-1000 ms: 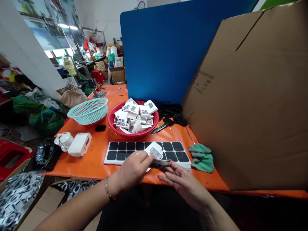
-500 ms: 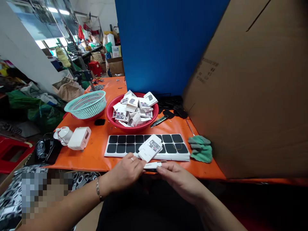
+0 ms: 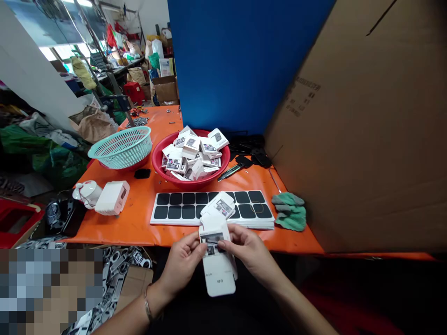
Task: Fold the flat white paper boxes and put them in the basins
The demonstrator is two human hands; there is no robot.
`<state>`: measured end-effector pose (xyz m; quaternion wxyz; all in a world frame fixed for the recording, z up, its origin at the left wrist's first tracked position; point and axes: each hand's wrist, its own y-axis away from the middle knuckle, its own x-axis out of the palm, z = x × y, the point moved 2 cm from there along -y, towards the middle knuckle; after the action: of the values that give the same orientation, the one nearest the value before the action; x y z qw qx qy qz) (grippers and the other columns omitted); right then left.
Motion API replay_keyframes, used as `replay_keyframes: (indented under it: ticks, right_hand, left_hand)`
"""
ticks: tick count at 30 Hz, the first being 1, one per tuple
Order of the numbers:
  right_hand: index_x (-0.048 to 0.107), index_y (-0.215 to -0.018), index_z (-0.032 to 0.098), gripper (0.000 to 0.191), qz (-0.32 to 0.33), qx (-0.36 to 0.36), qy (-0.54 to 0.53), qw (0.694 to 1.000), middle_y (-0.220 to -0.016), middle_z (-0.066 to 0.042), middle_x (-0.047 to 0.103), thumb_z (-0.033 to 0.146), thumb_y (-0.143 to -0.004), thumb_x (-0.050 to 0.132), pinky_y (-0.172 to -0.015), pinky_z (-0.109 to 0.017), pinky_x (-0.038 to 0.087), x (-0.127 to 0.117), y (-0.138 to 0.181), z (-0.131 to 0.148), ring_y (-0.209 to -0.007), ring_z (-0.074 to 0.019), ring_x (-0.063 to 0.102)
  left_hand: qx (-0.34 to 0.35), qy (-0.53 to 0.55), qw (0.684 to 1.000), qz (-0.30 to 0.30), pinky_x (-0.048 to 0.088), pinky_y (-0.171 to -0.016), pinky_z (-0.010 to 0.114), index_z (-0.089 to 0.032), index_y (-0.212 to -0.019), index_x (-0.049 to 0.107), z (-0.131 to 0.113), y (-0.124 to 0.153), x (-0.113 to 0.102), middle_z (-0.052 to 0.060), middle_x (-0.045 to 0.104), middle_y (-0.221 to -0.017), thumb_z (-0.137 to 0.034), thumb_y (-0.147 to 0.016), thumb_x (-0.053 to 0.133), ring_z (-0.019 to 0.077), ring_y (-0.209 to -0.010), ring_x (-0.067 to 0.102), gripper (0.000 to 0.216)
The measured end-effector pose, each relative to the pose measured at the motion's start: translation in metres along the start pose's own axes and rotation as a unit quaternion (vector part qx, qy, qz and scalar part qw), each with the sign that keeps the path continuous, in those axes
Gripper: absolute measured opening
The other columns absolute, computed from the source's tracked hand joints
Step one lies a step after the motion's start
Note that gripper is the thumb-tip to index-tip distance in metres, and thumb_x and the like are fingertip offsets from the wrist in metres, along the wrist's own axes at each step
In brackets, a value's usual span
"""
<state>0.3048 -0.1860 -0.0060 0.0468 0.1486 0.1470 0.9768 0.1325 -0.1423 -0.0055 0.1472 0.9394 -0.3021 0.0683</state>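
My left hand point(image 3: 181, 263) and my right hand point(image 3: 247, 249) both pinch a flat white cardboard package point(image 3: 217, 263) with a printed picture, held in front of the table's near edge. Its long white flap hangs down toward me. Just beyond it a second small white box point(image 3: 218, 206) lies on a white sheet of black square pads point(image 3: 181, 208). Behind the sheet stands a red bowl point(image 3: 159, 168) heaped with several similar small white boxes point(image 3: 193, 153).
A teal plastic basket point(image 3: 120, 147) sits left of the bowl. A white device point(image 3: 112, 197) and a small white fan point(image 3: 85, 192) lie at the left edge. Green gloves point(image 3: 289, 211) rest beside a big cardboard sheet point(image 3: 366, 130); a blue panel point(image 3: 237, 60) stands behind.
Both hands drew back from the pad sheet toward me, lifting the flat package and turning it upright so its printed face and flap show. The other box stayed on the sheet.
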Motion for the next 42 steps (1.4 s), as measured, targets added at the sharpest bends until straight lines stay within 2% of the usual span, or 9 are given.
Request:
replay_keyframes:
  ticks: [3, 5, 9, 13, 19, 24, 33, 40, 42]
  right_hand:
    - [0.058, -0.125, 0.023, 0.062, -0.079, -0.044, -0.01, 0.996, -0.087, -0.002, 0.071, 0.041, -0.071, 0.082, -0.075, -0.032, 0.052, 0.003, 0.007, -0.013, -0.08, -0.0181, 0.066]
    - [0.057, -0.127, 0.023, 0.065, -0.058, -0.02, -0.013, 0.998, -0.09, -0.004, 0.072, 0.041, -0.07, 0.082, -0.078, -0.033, 0.052, 0.005, 0.013, -0.022, -0.083, -0.0194, 0.067]
    - [0.07, -0.104, 0.019, 0.044, 0.025, 0.039, -0.01, 0.999, -0.085, -0.003, 0.07, 0.047, -0.071, 0.08, -0.074, -0.032, 0.05, 0.004, 0.023, -0.03, -0.076, -0.0179, 0.064]
    - [0.07, -0.071, 0.016, 0.033, 0.051, -0.002, 0.073, 0.996, -0.074, -0.002, 0.063, 0.049, -0.076, 0.074, -0.07, -0.029, 0.046, 0.006, 0.023, -0.019, -0.071, -0.0154, 0.056]
    - [0.071, -0.104, 0.022, 0.035, 0.043, -0.013, 0.026, 0.999, -0.09, -0.003, 0.069, 0.041, -0.075, 0.077, -0.078, -0.031, 0.049, 0.009, 0.02, 0.0, -0.084, -0.0181, 0.063]
    - [0.075, -0.082, 0.017, 0.026, 0.061, -0.008, 0.151, 0.987, -0.082, -0.006, 0.073, 0.043, -0.078, 0.074, -0.072, -0.03, 0.049, 0.01, 0.028, 0.014, -0.078, -0.0197, 0.063]
    - [0.067, -0.072, 0.016, 0.029, 0.017, 0.011, 0.06, 0.998, -0.068, 0.0, 0.063, 0.043, -0.072, 0.078, -0.061, -0.025, 0.043, 0.018, 0.022, 0.02, -0.063, -0.0129, 0.054]
    - [0.078, -0.087, 0.02, 0.024, 0.058, -0.061, 0.19, 0.978, -0.084, -0.008, 0.074, 0.042, -0.081, 0.07, -0.072, -0.033, 0.052, 0.009, 0.043, 0.004, -0.078, -0.023, 0.068]
    - [0.078, -0.094, 0.022, 0.024, 0.081, -0.037, 0.204, 0.975, -0.089, -0.008, 0.075, 0.041, -0.081, 0.072, -0.074, -0.034, 0.053, 0.008, 0.037, 0.007, -0.082, -0.0243, 0.069]
  left_hand:
    - [0.002, 0.01, 0.999, -0.035, 0.051, -0.077, 0.028, -0.017, -0.139, 0.044, 0.006, 0.004, -0.006, 0.004, 0.066, -0.085, -0.041, -0.083, 0.07, 0.0168, -0.08, 0.063, 0.066]
    - [-0.003, -0.005, 0.999, -0.035, 0.051, -0.076, 0.028, -0.016, -0.135, 0.048, 0.011, 0.007, -0.01, 0.005, 0.066, -0.087, -0.041, -0.081, 0.073, 0.017, -0.081, 0.064, 0.065]
    - [-0.054, -0.031, 0.998, 0.03, 0.047, -0.066, 0.023, -0.013, -0.101, 0.063, 0.016, 0.01, -0.018, 0.003, 0.065, -0.08, -0.043, -0.075, 0.078, 0.0131, -0.071, 0.06, 0.043]
    - [-0.054, -0.074, 0.994, 0.054, 0.041, -0.06, 0.02, -0.012, -0.071, 0.058, 0.007, 0.011, -0.02, 0.0, 0.059, -0.067, -0.043, -0.077, 0.076, 0.0092, -0.062, 0.053, 0.037]
    - [-0.022, -0.038, 0.996, 0.075, 0.052, -0.084, 0.033, -0.018, -0.12, 0.062, -0.018, 0.013, -0.013, 0.009, 0.071, -0.102, -0.036, -0.081, 0.074, 0.0197, -0.092, 0.067, 0.045]
    - [-0.003, -0.191, 0.979, 0.074, 0.052, -0.081, 0.033, -0.015, -0.093, 0.076, -0.037, 0.018, -0.007, 0.01, 0.075, -0.095, -0.034, -0.084, 0.068, 0.0225, -0.088, 0.069, 0.023]
    - [-0.077, -0.049, 0.996, -0.004, 0.045, -0.062, 0.021, -0.012, -0.076, 0.067, -0.034, 0.007, 0.006, 0.002, 0.066, -0.07, -0.032, -0.072, 0.077, 0.0118, -0.064, 0.058, 0.023]
    - [0.079, -0.197, 0.972, 0.105, 0.053, -0.078, 0.03, -0.016, -0.089, 0.077, -0.03, 0.025, -0.004, 0.01, 0.074, -0.091, -0.032, -0.087, 0.065, 0.0204, -0.084, 0.069, 0.02]
    - [0.075, -0.225, 0.967, 0.091, 0.054, -0.083, 0.031, -0.019, -0.097, 0.077, -0.026, 0.025, -0.016, 0.009, 0.074, -0.097, -0.032, -0.086, 0.066, 0.0211, -0.09, 0.069, 0.02]
